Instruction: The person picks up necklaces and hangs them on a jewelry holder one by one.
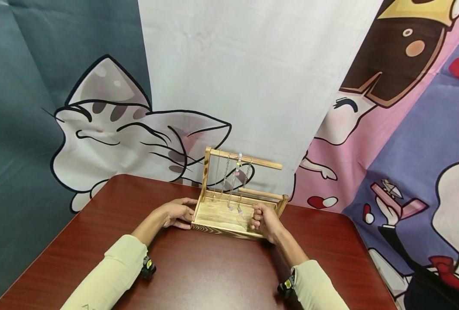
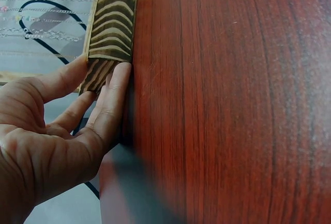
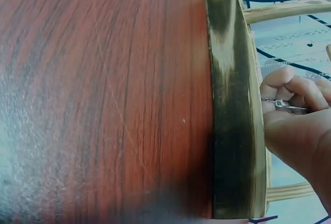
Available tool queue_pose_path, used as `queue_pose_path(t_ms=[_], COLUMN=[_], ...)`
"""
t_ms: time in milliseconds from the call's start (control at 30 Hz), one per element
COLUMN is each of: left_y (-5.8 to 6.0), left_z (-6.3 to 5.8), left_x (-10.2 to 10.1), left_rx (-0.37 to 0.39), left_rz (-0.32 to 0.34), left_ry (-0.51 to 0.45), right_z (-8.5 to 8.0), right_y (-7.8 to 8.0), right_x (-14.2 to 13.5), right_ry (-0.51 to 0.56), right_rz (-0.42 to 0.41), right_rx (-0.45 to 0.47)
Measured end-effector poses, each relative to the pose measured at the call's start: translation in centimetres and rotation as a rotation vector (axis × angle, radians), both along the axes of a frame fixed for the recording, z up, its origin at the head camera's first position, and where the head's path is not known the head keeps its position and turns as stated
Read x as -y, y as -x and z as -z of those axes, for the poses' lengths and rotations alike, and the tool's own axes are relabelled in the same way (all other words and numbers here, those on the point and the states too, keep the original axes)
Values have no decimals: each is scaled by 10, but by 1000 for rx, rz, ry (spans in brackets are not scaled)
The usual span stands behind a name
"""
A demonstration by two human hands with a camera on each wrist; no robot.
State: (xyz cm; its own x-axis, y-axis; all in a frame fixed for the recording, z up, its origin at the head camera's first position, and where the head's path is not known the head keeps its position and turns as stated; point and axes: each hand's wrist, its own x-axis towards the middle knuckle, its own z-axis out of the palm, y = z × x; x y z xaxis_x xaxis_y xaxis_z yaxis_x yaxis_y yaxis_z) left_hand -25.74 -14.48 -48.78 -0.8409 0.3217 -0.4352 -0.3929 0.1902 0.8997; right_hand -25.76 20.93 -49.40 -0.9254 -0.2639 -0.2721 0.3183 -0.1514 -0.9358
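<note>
A wooden jewelry stand [image 1: 217, 230] with a shallow tray base is on the table. My left hand [image 1: 176, 212] grips the tray's left front corner, its thumb on the upper edge and fingers along the outer side in the left wrist view. Over the right part of the tray, my right hand [image 1: 266, 221] has its fingers curled. Between those fingers the right wrist view shows a thin silver chain [image 3: 281, 103], mostly hidden by the hand. Several silver necklaces [image 1: 225, 174] hang from the stand's upper bar [image 1: 266, 163], one with coloured beads [image 1: 236, 173]; pendants reach the tray floor.
A lower wooden bar [image 1: 260, 193] runs along the stand's right rear. The stand is near the back edge of the reddish-brown table [image 1: 221, 271]. Behind it hangs a cloth backdrop [image 1: 252, 77] printed with cartoon figures.
</note>
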Motion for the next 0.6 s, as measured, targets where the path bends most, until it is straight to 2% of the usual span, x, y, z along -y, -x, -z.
queue_pose_path(t_ms=[233, 467, 600], left_y=[-1, -1, -1], left_z=[0, 1, 0], left_x=[0, 1, 0], left_rx=[-6, -9, -9], left_rz=[7, 3, 2], left_ry=[7, 8, 6], right_z=[1, -8, -13], right_y=[-1, -6, -7], right_x=[-8, -6, -5], right_ry=[86, 102, 73], right_rz=[-37, -124, -182], right_rx=[1, -89, -138])
